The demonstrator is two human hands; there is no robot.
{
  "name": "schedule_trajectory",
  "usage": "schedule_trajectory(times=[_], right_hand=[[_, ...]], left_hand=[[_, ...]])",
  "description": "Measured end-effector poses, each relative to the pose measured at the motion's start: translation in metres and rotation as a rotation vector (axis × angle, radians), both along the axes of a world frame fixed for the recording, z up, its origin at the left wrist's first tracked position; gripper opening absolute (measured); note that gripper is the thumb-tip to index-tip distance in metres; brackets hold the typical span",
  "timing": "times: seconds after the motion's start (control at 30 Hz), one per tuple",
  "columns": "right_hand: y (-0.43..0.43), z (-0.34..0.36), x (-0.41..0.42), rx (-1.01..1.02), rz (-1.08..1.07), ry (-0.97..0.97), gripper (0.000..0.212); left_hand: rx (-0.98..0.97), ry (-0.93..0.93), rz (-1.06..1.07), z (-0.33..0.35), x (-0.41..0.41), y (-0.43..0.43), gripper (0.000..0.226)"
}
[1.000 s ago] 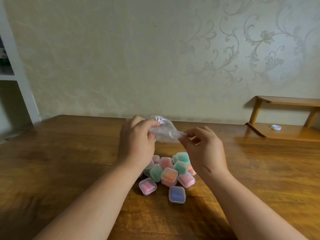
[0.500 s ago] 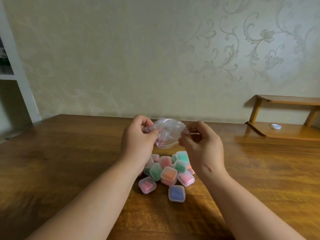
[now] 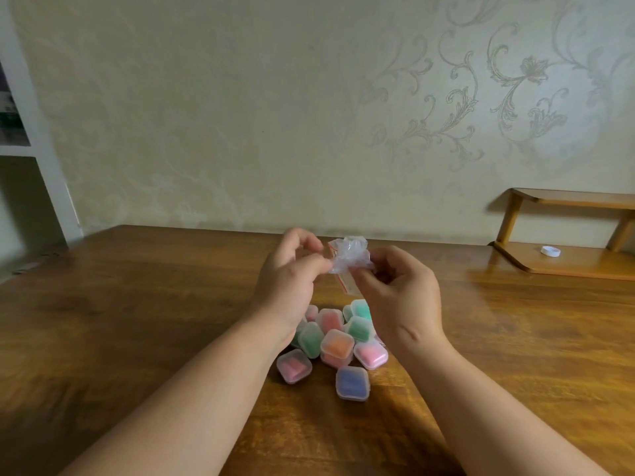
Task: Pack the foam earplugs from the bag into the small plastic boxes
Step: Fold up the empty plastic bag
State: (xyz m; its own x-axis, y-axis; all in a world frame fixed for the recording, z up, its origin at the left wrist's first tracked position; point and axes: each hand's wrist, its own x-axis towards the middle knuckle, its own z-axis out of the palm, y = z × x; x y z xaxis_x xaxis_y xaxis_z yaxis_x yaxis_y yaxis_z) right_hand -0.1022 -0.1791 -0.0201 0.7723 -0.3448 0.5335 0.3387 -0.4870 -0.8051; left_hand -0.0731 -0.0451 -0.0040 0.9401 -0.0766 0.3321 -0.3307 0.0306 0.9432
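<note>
Wooden table [image 3: 137,321] holds heaped small plastic boxes [image 3: 338,343] beneath the wrists; left hand [image 3: 288,286] and right hand [image 3: 402,297], close together, pinch the crumpled bag [image 3: 348,257].

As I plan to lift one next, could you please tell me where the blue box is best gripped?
Probably from above, pinching the left and right walls of the blue box: it lies flat, nearest you, with both those sides free, while a pink box sits close behind it.

The left hand [image 3: 288,286] and right hand [image 3: 405,304] hide part of the box pile [image 3: 338,343], and the bag's [image 3: 350,254] contents are unclear.
</note>
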Motion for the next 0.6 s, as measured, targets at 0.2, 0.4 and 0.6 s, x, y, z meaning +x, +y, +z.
schedule_trajectory(times=[0.2, 0.4, 0.6], right_hand=[[0.0, 0.003, -0.003, -0.004, 0.034, 0.008, 0.031], [0.006, 0.006, -0.007, -0.082, 0.1, -0.036, 0.018], [0.011, 0.003, -0.004, -0.097, 0.06, 0.003, 0.008]], left_hand=[[0.033, -0.009, -0.124, -0.011, 0.008, 0.002, 0.033], [-0.016, -0.009, -0.036, -0.007, 0.009, 0.004, 0.025], [0.252, -0.168, 0.087, -0.001, 0.013, 0.019, 0.031]])
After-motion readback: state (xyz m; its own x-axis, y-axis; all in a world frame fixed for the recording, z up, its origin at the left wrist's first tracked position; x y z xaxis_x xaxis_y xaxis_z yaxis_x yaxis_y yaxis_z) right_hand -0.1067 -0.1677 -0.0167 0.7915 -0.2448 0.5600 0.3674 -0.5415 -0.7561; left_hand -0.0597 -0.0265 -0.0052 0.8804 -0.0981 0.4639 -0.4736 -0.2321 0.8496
